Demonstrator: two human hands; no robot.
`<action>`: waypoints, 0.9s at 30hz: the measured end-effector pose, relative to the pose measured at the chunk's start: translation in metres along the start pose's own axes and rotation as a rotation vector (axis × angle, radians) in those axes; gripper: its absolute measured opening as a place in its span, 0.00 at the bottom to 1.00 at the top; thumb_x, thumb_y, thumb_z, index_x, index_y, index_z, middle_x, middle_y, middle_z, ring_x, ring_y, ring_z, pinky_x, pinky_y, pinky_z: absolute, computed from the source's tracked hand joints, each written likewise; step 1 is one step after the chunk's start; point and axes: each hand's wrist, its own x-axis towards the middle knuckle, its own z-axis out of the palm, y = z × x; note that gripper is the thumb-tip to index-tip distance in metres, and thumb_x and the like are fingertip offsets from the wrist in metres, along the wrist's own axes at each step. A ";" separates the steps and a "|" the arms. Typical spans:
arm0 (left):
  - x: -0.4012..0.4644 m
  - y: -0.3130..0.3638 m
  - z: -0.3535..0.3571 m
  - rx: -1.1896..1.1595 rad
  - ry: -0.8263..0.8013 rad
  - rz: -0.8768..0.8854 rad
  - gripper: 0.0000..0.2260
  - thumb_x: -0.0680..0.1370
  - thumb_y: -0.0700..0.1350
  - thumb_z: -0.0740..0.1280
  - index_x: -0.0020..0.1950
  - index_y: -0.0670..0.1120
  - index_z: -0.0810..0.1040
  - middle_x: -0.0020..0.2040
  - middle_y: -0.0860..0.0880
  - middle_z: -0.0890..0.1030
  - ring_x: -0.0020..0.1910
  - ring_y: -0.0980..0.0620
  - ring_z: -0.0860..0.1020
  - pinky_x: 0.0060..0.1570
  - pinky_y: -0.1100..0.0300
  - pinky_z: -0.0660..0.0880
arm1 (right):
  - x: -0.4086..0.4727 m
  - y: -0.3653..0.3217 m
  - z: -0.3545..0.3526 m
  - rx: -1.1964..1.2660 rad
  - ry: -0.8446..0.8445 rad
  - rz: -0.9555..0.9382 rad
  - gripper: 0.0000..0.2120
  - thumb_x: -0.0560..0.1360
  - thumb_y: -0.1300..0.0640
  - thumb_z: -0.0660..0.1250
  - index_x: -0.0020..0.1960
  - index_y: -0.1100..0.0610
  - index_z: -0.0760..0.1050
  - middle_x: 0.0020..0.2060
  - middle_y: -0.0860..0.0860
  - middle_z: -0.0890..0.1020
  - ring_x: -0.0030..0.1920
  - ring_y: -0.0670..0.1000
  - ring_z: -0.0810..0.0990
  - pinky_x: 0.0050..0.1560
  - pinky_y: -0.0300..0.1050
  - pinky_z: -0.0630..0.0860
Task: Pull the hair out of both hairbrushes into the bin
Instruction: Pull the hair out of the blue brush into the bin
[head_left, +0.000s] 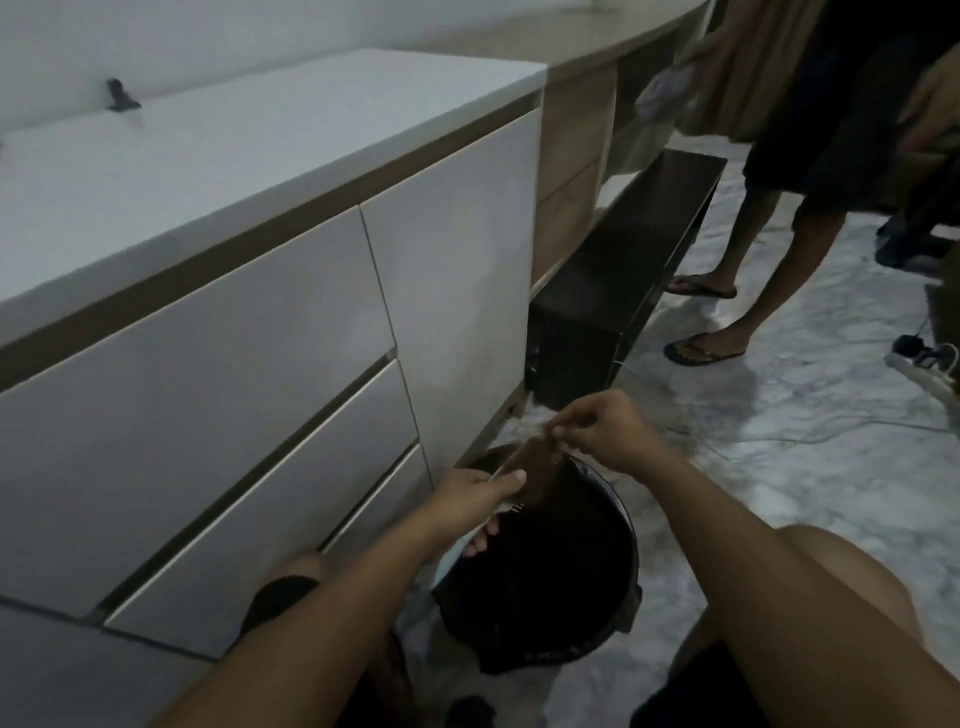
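Observation:
A brown hairbrush (535, 467) is held tilted over the far rim of a round bin (618, 525) lined with a black bag, low in the middle of the head view. My left hand (478, 493) grips the brush near its lower end. My right hand (602, 426) is just above the brush's upper end, its fingertips pinched on a thin tuft of hair (540, 425) at the bristles. The bristle face is blurred. I see only this one brush.
A white cabinet (291, 332) with drawers stands close on the left. A low black bench (623, 270) lies beyond the bin. Another person's legs (737, 270) in flip-flops stand at the right, with a power strip (924, 358) and cable on the marble floor.

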 end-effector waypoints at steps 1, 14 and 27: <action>0.000 -0.003 0.000 0.000 0.000 -0.010 0.19 0.77 0.60 0.67 0.45 0.43 0.79 0.28 0.47 0.74 0.19 0.52 0.69 0.23 0.65 0.64 | 0.001 0.002 0.002 -0.025 0.006 0.010 0.02 0.72 0.60 0.74 0.44 0.55 0.85 0.31 0.45 0.81 0.33 0.44 0.79 0.39 0.41 0.76; 0.000 -0.012 0.004 -0.024 -0.018 -0.080 0.19 0.77 0.59 0.66 0.41 0.44 0.78 0.29 0.45 0.73 0.20 0.50 0.69 0.23 0.64 0.64 | -0.010 0.004 0.021 0.016 -0.115 -0.035 0.16 0.70 0.55 0.75 0.57 0.47 0.79 0.47 0.48 0.83 0.47 0.50 0.83 0.50 0.51 0.81; 0.001 -0.007 -0.001 0.009 0.001 -0.085 0.19 0.77 0.59 0.66 0.41 0.43 0.77 0.28 0.46 0.74 0.20 0.51 0.70 0.22 0.64 0.65 | -0.010 0.001 0.024 0.062 0.262 0.052 0.14 0.74 0.64 0.69 0.37 0.46 0.77 0.34 0.43 0.81 0.40 0.48 0.82 0.43 0.44 0.78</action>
